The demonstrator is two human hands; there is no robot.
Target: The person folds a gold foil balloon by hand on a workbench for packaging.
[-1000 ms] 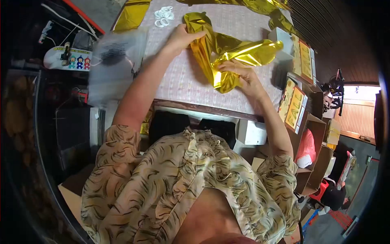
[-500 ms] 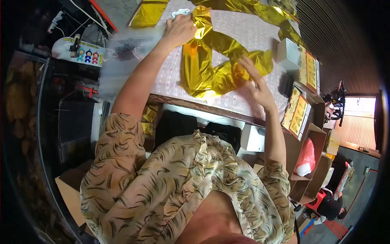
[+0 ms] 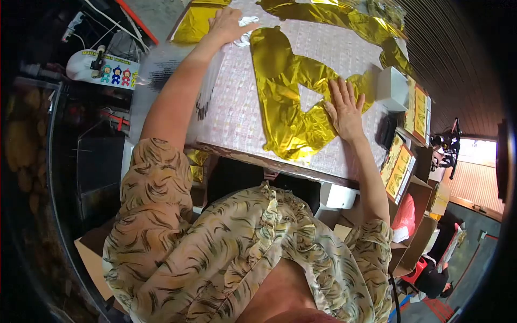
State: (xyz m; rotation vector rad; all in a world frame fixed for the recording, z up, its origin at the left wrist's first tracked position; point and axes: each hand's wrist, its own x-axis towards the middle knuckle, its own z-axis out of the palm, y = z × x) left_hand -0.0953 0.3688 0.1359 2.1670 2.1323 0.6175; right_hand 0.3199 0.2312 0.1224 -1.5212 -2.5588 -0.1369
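A gold foil balloon (image 3: 291, 102), flat and uninflated with a small triangular gap, lies on the patterned table cover (image 3: 231, 116). My right hand (image 3: 346, 110) rests on its right side, palm down with the fingers apart. Beyond its left end, my left hand (image 3: 226, 24) is spread beside a small white bundle (image 3: 246, 29), which may be string; whether they touch is unclear. Just left of that hand is another gold foil piece (image 3: 196, 22).
More gold foil (image 3: 334, 19) runs along the table's far side. A white box (image 3: 392, 89), a black case (image 3: 385, 131) and yellow boxes (image 3: 397, 168) line the right edge. Clear plastic (image 3: 156, 81) covers the left edge. A person (image 3: 432, 282) is at the lower right.
The balloon's folded part now lies flatter and wider. My left hand has moved off it, up and left. My right hand has come down flat on the foil.
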